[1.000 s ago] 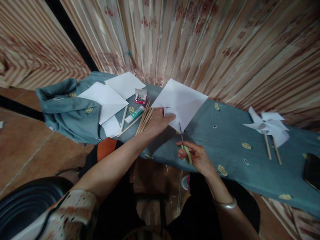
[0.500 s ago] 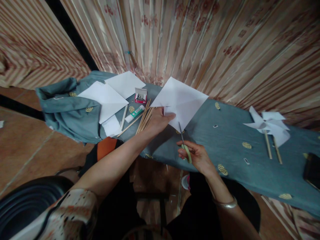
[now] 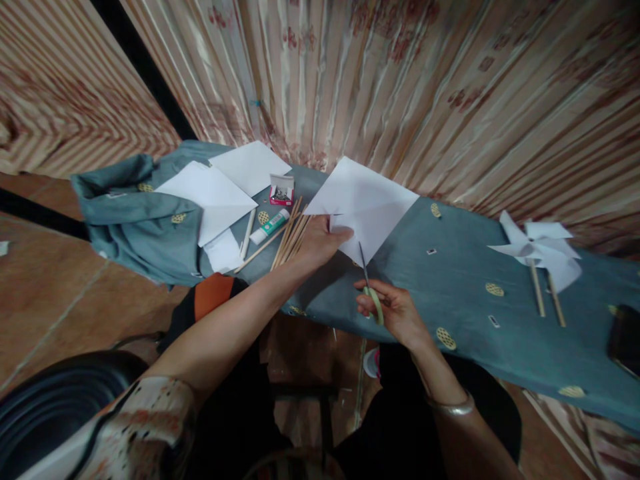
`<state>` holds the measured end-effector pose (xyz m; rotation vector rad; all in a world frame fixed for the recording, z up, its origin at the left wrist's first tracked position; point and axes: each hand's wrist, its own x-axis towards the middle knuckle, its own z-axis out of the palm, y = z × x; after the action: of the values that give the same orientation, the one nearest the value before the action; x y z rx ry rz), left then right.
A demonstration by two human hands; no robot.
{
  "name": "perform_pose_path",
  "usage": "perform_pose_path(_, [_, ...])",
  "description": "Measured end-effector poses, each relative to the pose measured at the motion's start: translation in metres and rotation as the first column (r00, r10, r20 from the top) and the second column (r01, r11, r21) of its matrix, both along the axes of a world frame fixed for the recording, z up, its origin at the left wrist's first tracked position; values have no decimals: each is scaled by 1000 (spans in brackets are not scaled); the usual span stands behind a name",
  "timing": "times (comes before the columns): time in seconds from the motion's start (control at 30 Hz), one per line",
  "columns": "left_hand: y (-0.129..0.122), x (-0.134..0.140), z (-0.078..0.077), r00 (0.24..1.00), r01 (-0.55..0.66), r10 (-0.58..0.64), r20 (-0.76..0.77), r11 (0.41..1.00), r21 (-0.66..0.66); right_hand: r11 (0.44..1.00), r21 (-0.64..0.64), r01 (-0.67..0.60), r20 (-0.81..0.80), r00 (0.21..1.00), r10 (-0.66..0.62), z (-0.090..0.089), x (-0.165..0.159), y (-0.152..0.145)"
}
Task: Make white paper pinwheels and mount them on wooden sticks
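My left hand (image 3: 323,241) pinches the white square (image 3: 370,197), thumb on top, and holds it over the middle of the surface (image 3: 425,280), with its top corner reaching the far edge. My right hand (image 3: 393,307) is closed around the handles of the scissors (image 3: 374,308), just above the near edge, with the blades at the square's lowest corner, pointing toward its centre; I can't tell whether they are parted. By my judgement this sheet is partly cut: a slit runs in from the left corner, partly hidden by my hand, and the lower corner is being worked, while the top and right corners look whole. At the right end, near the far edge, folded pinwheels (image 3: 543,248) with two sticks look finished. Toward the left end, the spare sheets (image 3: 215,197) lie flat with no cuts that I can see. Between them and my left hand are the glue tube (image 3: 270,227), the open red box (image 3: 281,193) of small metal pieces and the loose wooden sticks (image 3: 287,245), seemingly unused.
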<state>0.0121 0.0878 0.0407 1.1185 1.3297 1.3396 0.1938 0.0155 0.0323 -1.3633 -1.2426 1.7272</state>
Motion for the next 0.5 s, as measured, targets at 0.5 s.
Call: perform_pose_path(0.5, [-2,3,-2,999,24,-23,48,999,-26,1000,-14,18,27,999,-18,5,-2,1])
